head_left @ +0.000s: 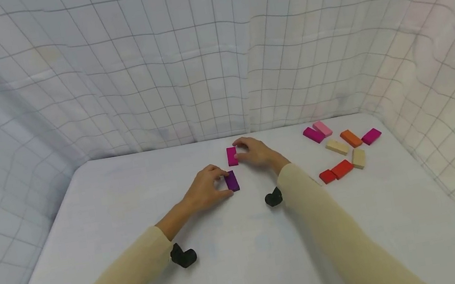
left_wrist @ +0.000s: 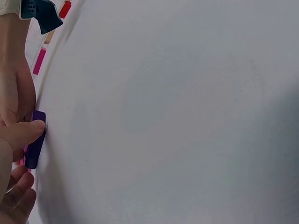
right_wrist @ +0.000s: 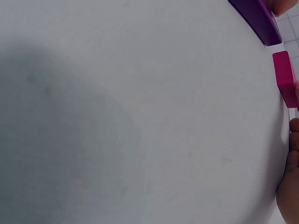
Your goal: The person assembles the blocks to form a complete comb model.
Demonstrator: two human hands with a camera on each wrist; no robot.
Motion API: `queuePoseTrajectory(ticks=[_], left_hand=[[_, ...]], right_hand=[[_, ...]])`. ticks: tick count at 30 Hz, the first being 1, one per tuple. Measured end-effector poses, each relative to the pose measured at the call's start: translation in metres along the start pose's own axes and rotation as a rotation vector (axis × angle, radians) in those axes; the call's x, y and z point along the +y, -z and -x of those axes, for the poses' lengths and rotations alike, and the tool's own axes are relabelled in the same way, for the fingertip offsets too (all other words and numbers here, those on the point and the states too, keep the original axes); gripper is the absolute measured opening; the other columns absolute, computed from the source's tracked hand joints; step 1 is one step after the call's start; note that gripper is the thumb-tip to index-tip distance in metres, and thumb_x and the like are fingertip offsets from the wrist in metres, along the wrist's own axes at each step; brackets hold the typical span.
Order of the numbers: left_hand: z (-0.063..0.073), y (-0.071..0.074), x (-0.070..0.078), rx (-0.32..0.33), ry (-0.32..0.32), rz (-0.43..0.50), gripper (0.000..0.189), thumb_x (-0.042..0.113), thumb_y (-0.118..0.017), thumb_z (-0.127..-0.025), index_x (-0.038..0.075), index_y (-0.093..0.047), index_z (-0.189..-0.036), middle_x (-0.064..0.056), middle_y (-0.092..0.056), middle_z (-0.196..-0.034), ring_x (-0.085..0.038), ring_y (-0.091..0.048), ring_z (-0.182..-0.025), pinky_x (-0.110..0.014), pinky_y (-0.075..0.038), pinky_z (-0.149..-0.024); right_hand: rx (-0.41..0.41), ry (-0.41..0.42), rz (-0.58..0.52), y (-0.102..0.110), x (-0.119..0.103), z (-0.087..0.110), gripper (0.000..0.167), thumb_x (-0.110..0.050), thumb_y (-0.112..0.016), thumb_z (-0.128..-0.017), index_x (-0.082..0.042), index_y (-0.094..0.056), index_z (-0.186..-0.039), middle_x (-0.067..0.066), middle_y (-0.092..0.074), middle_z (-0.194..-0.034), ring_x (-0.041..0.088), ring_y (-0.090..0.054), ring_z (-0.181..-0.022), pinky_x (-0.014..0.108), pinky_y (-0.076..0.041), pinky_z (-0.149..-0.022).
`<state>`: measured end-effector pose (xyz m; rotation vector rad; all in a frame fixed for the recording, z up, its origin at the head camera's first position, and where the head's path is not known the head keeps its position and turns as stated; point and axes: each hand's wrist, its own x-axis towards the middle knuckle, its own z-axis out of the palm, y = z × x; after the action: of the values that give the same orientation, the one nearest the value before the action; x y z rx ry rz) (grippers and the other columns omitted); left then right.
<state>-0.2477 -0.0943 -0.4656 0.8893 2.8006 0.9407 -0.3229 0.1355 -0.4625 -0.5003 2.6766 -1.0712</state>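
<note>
Near the middle of the table, a purple block (head_left: 232, 182) lies lengthwise away from the body, held at its two ends between the thumb and forefinger of my left hand (head_left: 205, 190). A magenta block (head_left: 232, 157) lies just beyond it, a small gap between the two. My right hand (head_left: 256, 152) grips this magenta block from the right, thumb at its side and forefinger by its far end. In the left wrist view a thumb overlaps the purple block (left_wrist: 36, 144). The right wrist view has the magenta block (right_wrist: 285, 77) at its right edge, beside the fingers.
Several loose blocks lie at the right: a magenta one (head_left: 314, 134), a pink one (head_left: 322, 128), an orange one (head_left: 351, 138), another magenta one (head_left: 371, 136), cream ones (head_left: 337, 147) and red ones (head_left: 341, 169). A white gridded curtain (head_left: 215, 64) surrounds the white table (head_left: 239, 269).
</note>
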Motion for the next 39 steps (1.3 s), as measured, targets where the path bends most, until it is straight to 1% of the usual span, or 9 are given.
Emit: queuePoseTrajectory(ticks=[3, 7, 11, 14, 19, 27, 31, 34, 39], left_hand=[[-0.003, 0.001, -0.002, 0.004, -0.006, -0.018, 0.045, 0.019, -0.086, -0.087, -0.003, -0.072, -0.124, -0.017, -0.063, -0.122, -0.031, -0.062, -0.109, -0.045, -0.052, -0.098], [-0.01, -0.001, -0.007, 0.022, -0.015, -0.004, 0.044, 0.015, -0.083, -0.09, -0.005, -0.071, -0.127, -0.018, -0.063, -0.125, -0.032, -0.063, -0.114, -0.046, -0.051, -0.102], [-0.018, -0.005, -0.01, 0.02, -0.041, -0.001, 0.044, 0.017, -0.081, -0.092, -0.004, -0.069, -0.13, -0.017, -0.064, -0.127, -0.032, -0.063, -0.118, -0.046, -0.048, -0.105], [-0.021, -0.007, -0.009, 0.021, -0.05, -0.019, 0.045, 0.019, -0.08, -0.093, -0.003, -0.069, -0.131, -0.017, -0.064, -0.129, -0.032, -0.061, -0.12, -0.046, -0.047, -0.107], [-0.023, -0.007, -0.007, 0.022, -0.032, -0.033, 0.046, 0.021, -0.081, -0.093, -0.002, -0.07, -0.13, -0.016, -0.065, -0.129, -0.032, -0.063, -0.119, -0.046, -0.048, -0.105], [-0.023, -0.009, -0.009, 0.033, -0.022, -0.021, 0.046, 0.021, -0.082, -0.092, -0.002, -0.07, -0.13, -0.017, -0.063, -0.131, -0.032, -0.064, -0.119, -0.045, -0.049, -0.105], [-0.022, -0.011, -0.01, 0.037, -0.013, 0.004, 0.045, 0.02, -0.082, -0.092, -0.002, -0.07, -0.129, -0.017, -0.063, -0.131, -0.031, -0.065, -0.115, -0.044, -0.051, -0.102], [-0.023, -0.012, -0.01, 0.034, -0.01, -0.004, 0.046, 0.021, -0.081, -0.093, -0.001, -0.069, -0.131, -0.016, -0.062, -0.132, -0.029, -0.065, -0.114, -0.043, -0.052, -0.1], [-0.023, -0.015, -0.011, 0.05, -0.035, -0.016, 0.047, 0.021, -0.08, -0.093, -0.003, -0.068, -0.132, -0.017, -0.063, -0.13, -0.028, -0.064, -0.111, -0.041, -0.053, -0.096]], right_hand=[[0.0, 0.014, 0.002, -0.002, -0.001, 0.0, 0.044, -0.026, -0.062, -0.105, -0.008, -0.058, -0.144, 0.011, -0.054, -0.148, 0.027, -0.041, -0.144, 0.042, -0.03, -0.12], [0.008, 0.027, 0.026, -0.003, -0.001, 0.0, 0.045, -0.027, -0.06, -0.106, -0.007, -0.057, -0.146, 0.012, -0.053, -0.15, 0.028, -0.04, -0.144, 0.042, -0.029, -0.12], [0.024, 0.015, 0.05, -0.001, 0.001, 0.001, 0.045, -0.026, -0.059, -0.106, -0.007, -0.057, -0.147, 0.013, -0.052, -0.151, 0.029, -0.041, -0.144, 0.043, -0.029, -0.12], [0.028, 0.018, 0.051, 0.001, 0.001, 0.001, 0.046, -0.026, -0.059, -0.106, -0.007, -0.056, -0.148, 0.013, -0.052, -0.152, 0.029, -0.04, -0.145, 0.043, -0.029, -0.12], [0.022, 0.04, 0.045, 0.002, 0.001, 0.0, 0.047, -0.025, -0.06, -0.106, -0.005, -0.055, -0.148, 0.014, -0.052, -0.152, 0.03, -0.04, -0.145, 0.042, -0.029, -0.12], [0.026, 0.02, 0.069, -0.002, 0.0, -0.003, 0.046, -0.027, -0.06, -0.106, -0.008, -0.057, -0.148, 0.013, -0.052, -0.151, 0.029, -0.041, -0.144, 0.043, -0.03, -0.12], [0.022, 0.025, 0.079, -0.002, 0.001, -0.003, 0.046, -0.027, -0.059, -0.106, -0.008, -0.056, -0.148, 0.013, -0.052, -0.151, 0.029, -0.04, -0.144, 0.043, -0.029, -0.12], [0.013, 0.019, 0.076, -0.001, 0.002, -0.002, 0.048, -0.028, -0.059, -0.107, -0.008, -0.054, -0.15, 0.013, -0.051, -0.151, 0.029, -0.04, -0.144, 0.043, -0.029, -0.12], [-0.033, -0.034, -0.028, 0.005, 0.002, 0.001, 0.056, -0.034, -0.057, -0.107, -0.014, -0.044, -0.158, 0.012, -0.05, -0.152, 0.028, -0.042, -0.143, 0.046, -0.029, -0.12]])
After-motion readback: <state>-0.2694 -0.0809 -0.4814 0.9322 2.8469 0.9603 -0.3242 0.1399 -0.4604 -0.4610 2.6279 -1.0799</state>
